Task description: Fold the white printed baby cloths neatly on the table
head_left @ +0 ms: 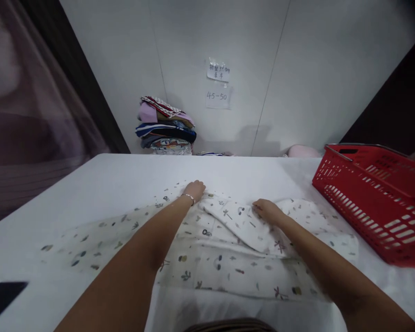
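Observation:
A thin white printed cloth [224, 272] lies spread and partly folded across the table, with small palm trees, rainbows and cacti on it. Whether it is a garment or a plain sheet, I cannot tell. My left hand [194, 190], with a bracelet at its wrist, is closed on the far edge of the cloth. To its right, my right hand [268, 212] pinches a loose upper layer, which forms a diagonal fold between the two hands. My forearms cover parts of the cloth on both sides.
A red plastic basket [370, 203] stands at the right of the white table [124, 173]. Folded clothes [166, 127] are stacked beyond the far edge at the wall. A dark flat object [3, 299] lies at the near left. Paper signs [218, 96] hang on the wall.

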The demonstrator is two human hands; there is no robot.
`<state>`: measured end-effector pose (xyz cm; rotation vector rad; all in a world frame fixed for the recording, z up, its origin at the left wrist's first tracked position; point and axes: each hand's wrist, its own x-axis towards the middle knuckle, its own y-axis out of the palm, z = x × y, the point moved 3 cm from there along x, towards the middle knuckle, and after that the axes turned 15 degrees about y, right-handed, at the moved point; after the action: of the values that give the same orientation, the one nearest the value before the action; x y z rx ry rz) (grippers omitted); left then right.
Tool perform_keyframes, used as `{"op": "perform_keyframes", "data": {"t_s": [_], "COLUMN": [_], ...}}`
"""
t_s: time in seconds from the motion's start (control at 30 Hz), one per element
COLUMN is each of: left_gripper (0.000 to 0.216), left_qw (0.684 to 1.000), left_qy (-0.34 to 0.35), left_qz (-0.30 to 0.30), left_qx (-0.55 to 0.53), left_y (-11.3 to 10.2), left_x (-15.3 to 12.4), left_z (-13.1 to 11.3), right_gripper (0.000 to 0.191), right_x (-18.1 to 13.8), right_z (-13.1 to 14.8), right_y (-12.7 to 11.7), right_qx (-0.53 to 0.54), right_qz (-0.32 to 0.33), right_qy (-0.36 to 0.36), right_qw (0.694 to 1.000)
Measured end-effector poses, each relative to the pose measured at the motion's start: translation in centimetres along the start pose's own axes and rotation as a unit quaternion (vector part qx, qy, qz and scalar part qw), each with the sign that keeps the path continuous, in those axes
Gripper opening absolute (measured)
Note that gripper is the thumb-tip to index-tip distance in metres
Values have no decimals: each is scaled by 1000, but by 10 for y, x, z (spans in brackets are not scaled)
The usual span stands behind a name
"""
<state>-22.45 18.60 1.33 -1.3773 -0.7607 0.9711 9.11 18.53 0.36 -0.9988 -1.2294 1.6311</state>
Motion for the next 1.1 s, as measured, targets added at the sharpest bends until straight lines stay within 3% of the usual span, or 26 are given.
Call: {"op": "perform_keyframes", "data": {"t_s": [0.2,0.43,0.53,0.67,0.73,0.93,1.1], "left_gripper": [22,9,8,7,9,11,8], "left_qw": [998,995,994,991,990,989,987], "left_qy": [17,47,29,-4,-21,-20,-1], "left_qz": [-51,-81,-83,-115,-126,-133,-146], "left_qx": [22,38,58,68,62,69,63], "left_y": [-25,-66,-82,-99,-109,-135,-137], "left_x": [-26,-70,-95,-129,-144,-174,-194], "left_z": [-7,-12,-5,4,2,-22,-34], "right_gripper": [21,13,13,12,15,22,23], "right_x": [-19,-93,-130,-160,-160,-117,-89], "right_z": [-1,10,16,24,29,49,69], "right_y": [-4,-39,-42,-40,-45,-62,-39], "right_qx": [-17,27,38,97,150,223,129], "right_qz": [-15,-81,-38,83,89,-112,-50], "right_qy": [8,-90,-130,-135,-135,-131,-154], "right_qw": [1000,992,990,983,975,959,978]}}
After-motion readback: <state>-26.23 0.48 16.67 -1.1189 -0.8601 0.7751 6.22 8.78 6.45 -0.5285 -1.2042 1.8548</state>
